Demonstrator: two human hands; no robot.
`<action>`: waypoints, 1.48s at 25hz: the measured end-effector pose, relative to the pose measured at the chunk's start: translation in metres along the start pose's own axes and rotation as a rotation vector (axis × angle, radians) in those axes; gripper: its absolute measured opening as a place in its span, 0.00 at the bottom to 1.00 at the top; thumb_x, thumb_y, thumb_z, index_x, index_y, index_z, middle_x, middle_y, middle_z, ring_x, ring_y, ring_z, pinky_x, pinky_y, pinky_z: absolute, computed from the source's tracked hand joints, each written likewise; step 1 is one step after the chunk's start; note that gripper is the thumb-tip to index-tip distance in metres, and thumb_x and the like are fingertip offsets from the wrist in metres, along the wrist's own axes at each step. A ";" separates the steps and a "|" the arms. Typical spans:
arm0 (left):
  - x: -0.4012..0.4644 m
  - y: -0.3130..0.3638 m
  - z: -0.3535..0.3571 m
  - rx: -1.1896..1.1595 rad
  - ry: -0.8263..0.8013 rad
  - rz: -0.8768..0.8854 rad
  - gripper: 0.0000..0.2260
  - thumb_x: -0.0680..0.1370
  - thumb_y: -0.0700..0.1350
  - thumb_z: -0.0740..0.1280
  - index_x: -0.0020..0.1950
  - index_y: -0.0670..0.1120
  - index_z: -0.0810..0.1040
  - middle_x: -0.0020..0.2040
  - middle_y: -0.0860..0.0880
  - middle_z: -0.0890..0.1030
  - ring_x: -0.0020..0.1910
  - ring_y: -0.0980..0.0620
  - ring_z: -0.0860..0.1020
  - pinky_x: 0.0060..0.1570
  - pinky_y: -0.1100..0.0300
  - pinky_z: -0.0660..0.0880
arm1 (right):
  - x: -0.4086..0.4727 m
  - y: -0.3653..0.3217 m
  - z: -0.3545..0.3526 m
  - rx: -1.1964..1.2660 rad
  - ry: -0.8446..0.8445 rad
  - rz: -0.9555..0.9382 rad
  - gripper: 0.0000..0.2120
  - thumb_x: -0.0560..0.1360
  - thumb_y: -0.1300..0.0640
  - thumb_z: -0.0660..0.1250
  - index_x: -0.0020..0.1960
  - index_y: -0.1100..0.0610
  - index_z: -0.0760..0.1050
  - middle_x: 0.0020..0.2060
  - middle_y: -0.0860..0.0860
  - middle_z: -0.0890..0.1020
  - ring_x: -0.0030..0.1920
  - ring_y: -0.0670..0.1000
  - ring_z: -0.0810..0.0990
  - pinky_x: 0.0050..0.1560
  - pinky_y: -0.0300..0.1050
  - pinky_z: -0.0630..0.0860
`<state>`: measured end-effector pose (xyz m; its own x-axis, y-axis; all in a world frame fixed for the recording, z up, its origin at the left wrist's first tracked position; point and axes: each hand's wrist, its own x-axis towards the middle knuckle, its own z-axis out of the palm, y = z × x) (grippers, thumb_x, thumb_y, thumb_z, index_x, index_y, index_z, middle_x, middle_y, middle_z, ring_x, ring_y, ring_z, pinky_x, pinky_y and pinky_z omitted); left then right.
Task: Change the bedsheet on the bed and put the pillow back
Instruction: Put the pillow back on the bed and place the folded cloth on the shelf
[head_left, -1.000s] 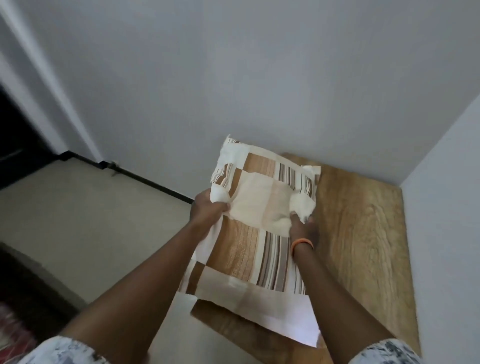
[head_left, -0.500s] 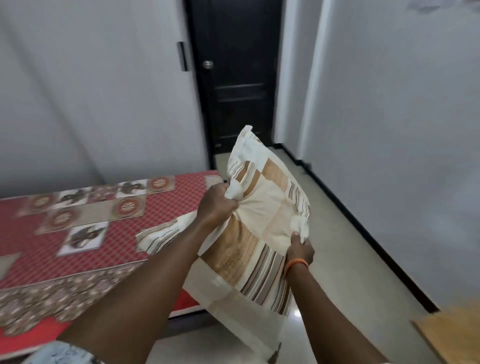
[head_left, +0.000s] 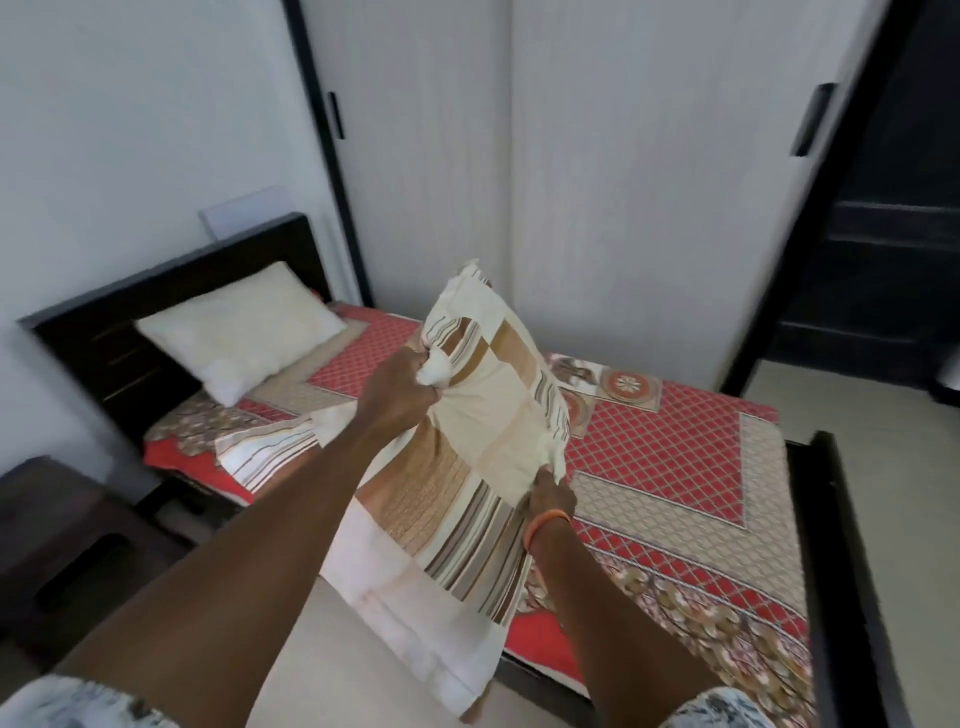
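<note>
Bedsheet (head_left: 680, 452), red and patterned, is being seen spread over one bed (head_left: 836, 545). Two pillows are being counted: a striped pillow (head_left: 483, 467) is being held above the bed, its cover bunched in the curled left hand (head_left: 400, 395) and right hand (head_left: 551, 500); a white pillow (head_left: 239, 332) is lying against the bed's headboard (head_left: 156, 306).

— Any words, labels or numbers to read here?

— None. The red bedsheet (head_left: 675, 447) carries only lattice and medallion patterns, with no lettering.

— And the striped pillow (head_left: 488, 447) held above the bed?

— Only stripes and plain patches in cream and brown. No tag or brand shows on it.

— The wardrobe doors (head_left: 623, 182)?

— Bare panels with dark handles, and no sign or sticker that can be read.
</note>
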<state>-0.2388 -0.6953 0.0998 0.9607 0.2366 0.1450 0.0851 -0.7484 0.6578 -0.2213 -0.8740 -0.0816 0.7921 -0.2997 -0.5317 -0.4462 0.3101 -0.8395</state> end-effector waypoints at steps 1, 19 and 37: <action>0.019 -0.015 -0.016 0.024 0.006 -0.023 0.22 0.72 0.43 0.75 0.66 0.43 0.76 0.57 0.49 0.79 0.54 0.49 0.76 0.47 0.56 0.70 | 0.013 0.006 0.034 -0.019 -0.036 0.032 0.19 0.79 0.51 0.64 0.52 0.68 0.77 0.36 0.58 0.79 0.36 0.57 0.78 0.34 0.46 0.75; 0.338 -0.367 -0.208 0.200 0.112 -0.148 0.19 0.74 0.45 0.74 0.61 0.42 0.74 0.58 0.45 0.79 0.55 0.47 0.76 0.48 0.56 0.72 | 0.059 0.047 0.540 -0.215 -0.341 0.215 0.22 0.83 0.50 0.54 0.67 0.66 0.70 0.63 0.64 0.76 0.54 0.59 0.77 0.41 0.45 0.75; 0.771 -0.731 -0.223 0.588 -0.200 -0.151 0.26 0.79 0.56 0.66 0.75 0.49 0.65 0.64 0.44 0.71 0.62 0.43 0.72 0.58 0.50 0.71 | 0.321 0.158 0.994 -0.129 -0.100 0.284 0.18 0.82 0.49 0.60 0.53 0.65 0.74 0.47 0.59 0.79 0.43 0.57 0.77 0.36 0.44 0.73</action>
<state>0.3811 0.1724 -0.1047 0.9526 0.2885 -0.0962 0.2997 -0.9443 0.1359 0.3767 -0.0246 -0.2734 0.6627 -0.1257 -0.7382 -0.6990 0.2499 -0.6701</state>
